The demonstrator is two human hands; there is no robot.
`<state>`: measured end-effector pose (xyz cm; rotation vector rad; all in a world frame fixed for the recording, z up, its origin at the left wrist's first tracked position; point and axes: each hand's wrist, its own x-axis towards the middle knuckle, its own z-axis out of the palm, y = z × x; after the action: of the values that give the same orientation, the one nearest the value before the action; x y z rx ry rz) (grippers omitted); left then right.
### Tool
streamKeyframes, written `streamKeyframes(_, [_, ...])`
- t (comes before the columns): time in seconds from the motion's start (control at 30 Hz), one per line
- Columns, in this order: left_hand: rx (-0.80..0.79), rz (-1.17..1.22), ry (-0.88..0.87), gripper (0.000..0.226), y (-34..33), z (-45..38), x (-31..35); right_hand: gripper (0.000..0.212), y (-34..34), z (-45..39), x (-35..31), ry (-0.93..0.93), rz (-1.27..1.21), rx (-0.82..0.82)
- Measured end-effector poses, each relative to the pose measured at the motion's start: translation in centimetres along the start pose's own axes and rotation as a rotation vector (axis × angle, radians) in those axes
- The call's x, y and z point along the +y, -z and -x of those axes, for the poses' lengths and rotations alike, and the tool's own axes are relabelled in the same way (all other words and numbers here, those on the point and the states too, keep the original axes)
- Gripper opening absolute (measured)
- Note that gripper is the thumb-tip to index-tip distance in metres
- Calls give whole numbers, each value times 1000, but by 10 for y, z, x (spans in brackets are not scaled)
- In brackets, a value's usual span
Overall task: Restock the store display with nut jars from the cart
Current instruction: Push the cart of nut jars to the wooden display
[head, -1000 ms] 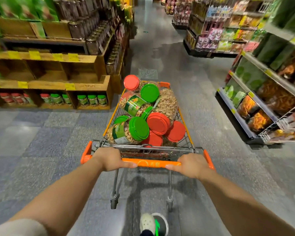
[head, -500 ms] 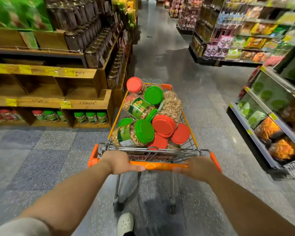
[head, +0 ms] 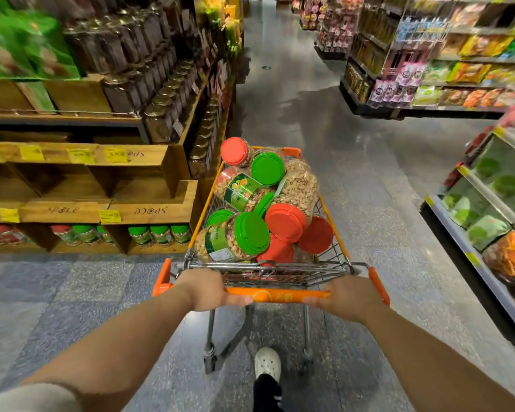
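On the orange plastic push bar (head: 277, 295) of a wire shopping cart (head: 333, 251), the person's left hand (head: 206, 288) and right hand (head: 349, 298) each curl round the bar, one near either end, with a bare stretch of bar between them. The clear plastic nut jars with green and red screw lids (head: 252, 233) lie heaped on their sides in the cart's basket, piled above its rim.

Just left of the cart stands a stepped wooden display of open bins with yellow price tags (head: 149, 209); the cart's left edge runs close beside its corner. The upper bins show bare wood, while the lowest row holds a few green-lidded and red-lidded jars (head: 158, 234) standing upright. Above and behind, rows of dark jars with metallic lids (head: 167, 99) line a slanted shelf.

The floor is grey speckled tile (head: 369, 185), darker squares on the left, glossy farther on. A wide aisle lies open ahead of the cart. To the right, well apart, a low metal shelf of bagged snacks (head: 488, 227) borders the aisle, and more packed shelving (head: 428, 72) stands beyond. One white clog (head: 267, 363) is on the floor under the bar.
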<state>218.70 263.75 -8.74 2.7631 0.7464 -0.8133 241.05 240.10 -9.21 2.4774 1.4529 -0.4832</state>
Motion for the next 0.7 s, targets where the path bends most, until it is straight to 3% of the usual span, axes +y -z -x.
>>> streamKeyframes(0.07, [-7,-3,14,93,14,-22,-9,74,13,-23,4,7,9,-5])
streamKeyframes(0.23, [4,11,45,94,45,-66,-27,92,24,-87,25,16,-4,64])
streamKeyframes(0.7, [-3,48,40,101,93,-140,-60,87,69,-174,41,-3,-11,-11])
